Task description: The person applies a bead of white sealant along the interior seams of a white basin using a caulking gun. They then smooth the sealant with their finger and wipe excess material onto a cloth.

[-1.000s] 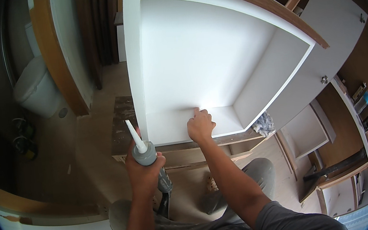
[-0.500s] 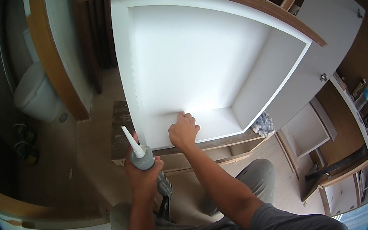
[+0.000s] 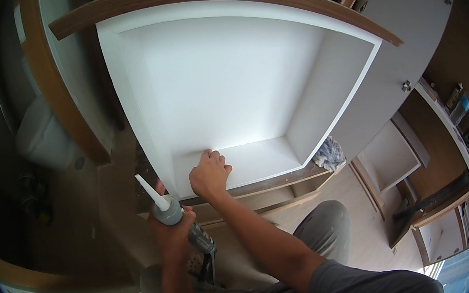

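Your left hand grips the caulk gun. Mid-frame, your right hand: fingers curled together at cabinet inner edge, tips partly hidden, room rightward.

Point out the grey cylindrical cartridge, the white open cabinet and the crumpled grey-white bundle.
Grey cylindrical cartridge (image 3: 168, 212), head view: upper grey end.
White open cabinet (image 3: 232, 81), head view: back panel.
Crumpled grey-white bundle (image 3: 329, 155), head view: middle.

Cabinet front open; room btwn R hand & R wall; tube in way, front L.
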A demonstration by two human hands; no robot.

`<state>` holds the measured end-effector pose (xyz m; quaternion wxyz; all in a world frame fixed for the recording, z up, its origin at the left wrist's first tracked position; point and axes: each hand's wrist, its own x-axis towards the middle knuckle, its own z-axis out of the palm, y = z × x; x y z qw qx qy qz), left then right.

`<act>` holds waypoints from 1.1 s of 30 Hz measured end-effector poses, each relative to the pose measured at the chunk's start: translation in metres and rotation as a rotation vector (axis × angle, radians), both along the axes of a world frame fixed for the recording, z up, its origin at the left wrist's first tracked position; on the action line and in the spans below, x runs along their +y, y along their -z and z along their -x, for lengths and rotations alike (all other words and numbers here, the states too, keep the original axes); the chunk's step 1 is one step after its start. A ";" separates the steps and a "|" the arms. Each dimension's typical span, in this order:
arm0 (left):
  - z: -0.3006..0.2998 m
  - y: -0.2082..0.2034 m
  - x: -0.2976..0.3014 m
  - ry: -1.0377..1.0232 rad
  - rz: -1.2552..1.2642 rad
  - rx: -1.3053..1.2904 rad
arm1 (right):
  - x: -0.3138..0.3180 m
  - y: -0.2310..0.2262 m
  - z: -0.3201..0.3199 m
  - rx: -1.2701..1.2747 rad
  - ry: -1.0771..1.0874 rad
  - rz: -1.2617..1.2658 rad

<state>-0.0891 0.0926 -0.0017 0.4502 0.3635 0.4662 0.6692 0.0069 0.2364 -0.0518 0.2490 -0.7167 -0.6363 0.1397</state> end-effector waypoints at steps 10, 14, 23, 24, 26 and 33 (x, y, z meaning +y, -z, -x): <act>0.000 0.002 0.002 0.008 0.019 0.047 | -0.011 -0.002 -0.033 0.423 -0.293 -0.050; 0.000 -0.001 -0.001 0.016 0.000 0.102 | -0.037 -0.013 -0.091 1.305 -0.407 0.200; -0.010 -0.001 -0.002 0.000 -0.031 0.084 | -0.103 -0.052 -0.179 1.672 -0.477 0.293; -0.010 0.000 -0.002 -0.006 -0.029 0.086 | -0.107 -0.053 -0.185 1.651 -0.464 0.289; -0.010 0.001 -0.001 -0.022 -0.064 0.083 | -0.113 -0.054 -0.199 1.606 -0.435 0.290; -0.014 0.005 -0.010 -0.013 0.001 0.133 | -0.102 -0.054 -0.338 1.080 0.060 -0.127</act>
